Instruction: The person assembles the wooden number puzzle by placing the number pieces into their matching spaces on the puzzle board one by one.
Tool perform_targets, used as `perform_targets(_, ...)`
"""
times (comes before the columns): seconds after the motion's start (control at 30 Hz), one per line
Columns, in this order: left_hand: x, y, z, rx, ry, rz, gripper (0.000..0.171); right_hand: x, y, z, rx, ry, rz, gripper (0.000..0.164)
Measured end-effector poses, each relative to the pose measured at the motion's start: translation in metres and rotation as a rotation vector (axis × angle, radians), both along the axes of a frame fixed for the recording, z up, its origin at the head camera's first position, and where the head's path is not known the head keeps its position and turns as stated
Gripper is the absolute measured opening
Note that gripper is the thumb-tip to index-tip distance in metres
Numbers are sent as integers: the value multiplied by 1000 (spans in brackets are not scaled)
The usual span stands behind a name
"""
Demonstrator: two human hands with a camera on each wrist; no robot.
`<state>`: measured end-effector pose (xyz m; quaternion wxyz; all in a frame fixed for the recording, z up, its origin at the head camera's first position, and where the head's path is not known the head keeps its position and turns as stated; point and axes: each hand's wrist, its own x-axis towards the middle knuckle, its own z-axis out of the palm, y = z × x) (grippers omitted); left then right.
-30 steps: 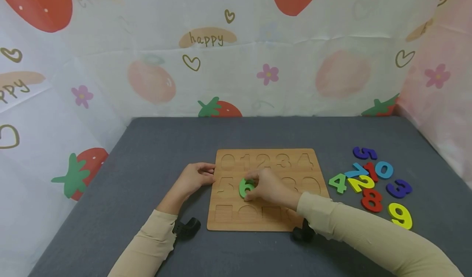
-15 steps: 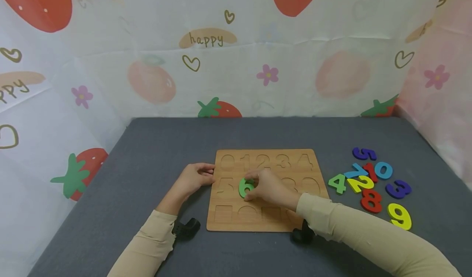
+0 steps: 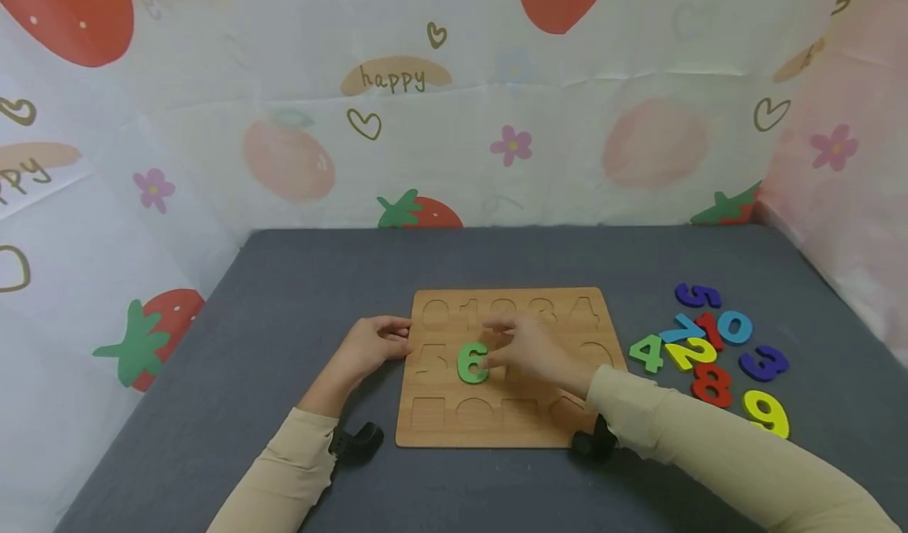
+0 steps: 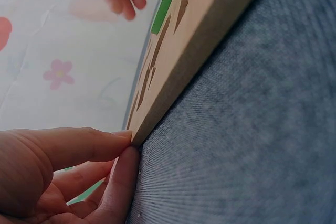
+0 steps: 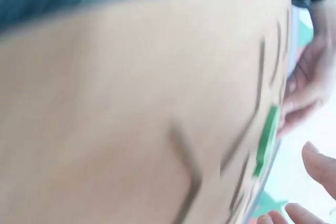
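My left hand pinches the left edge of a wooden number puzzle board between thumb and fingers, as the left wrist view shows. A green number 6 sits in the board's middle row, second place from the left, its top standing above the surface. My right hand hovers over the board just right of the 6, thumb and fingers spread with nothing between them. In the right wrist view its fingertips are apart from the green piece. The hand covers part of the middle-row recesses.
Right of the board lie several loose numbers, among them a green 4, a yellow 2, a red 8, a blue 0 and a yellow 9. Some overlap. A printed cloth hangs behind the grey table.
My right hand has let go of the green 6, its fingers spreading and drawing back to the right. The 6 stays on the board, and my left hand keeps its hold.
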<state>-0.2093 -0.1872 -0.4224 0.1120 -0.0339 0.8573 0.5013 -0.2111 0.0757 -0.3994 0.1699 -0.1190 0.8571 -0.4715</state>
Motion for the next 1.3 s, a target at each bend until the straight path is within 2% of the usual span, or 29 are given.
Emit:
perform_targets(0.23, 0, -1, -1, -1, 6, 1, 47, -12, 34, 14, -50, -8, -46, 62)
perform_targets(0.47, 0, -1, -1, 7, 4, 5, 46, -20, 68, 26, 49, 103, -131, 58)
perform_targets(0.77, 0, -2, -1, 11, 10, -1, 47, -26, 103, 32, 47, 112, -220, 60)
perform_targets(0.93, 0, -1, -2, 9, 13, 1, 47, -29, 122, 32, 75, 138, -250, 70)
perform_targets(1.13, 0, -1, -1, 14, 20, -2, 47, -29, 135, 38, 112, 117, -286, 71)
perform_targets(1.3, 0, -1, -1, 15, 27, -2, 46, -33, 148, 34, 112, 110, -319, 79)
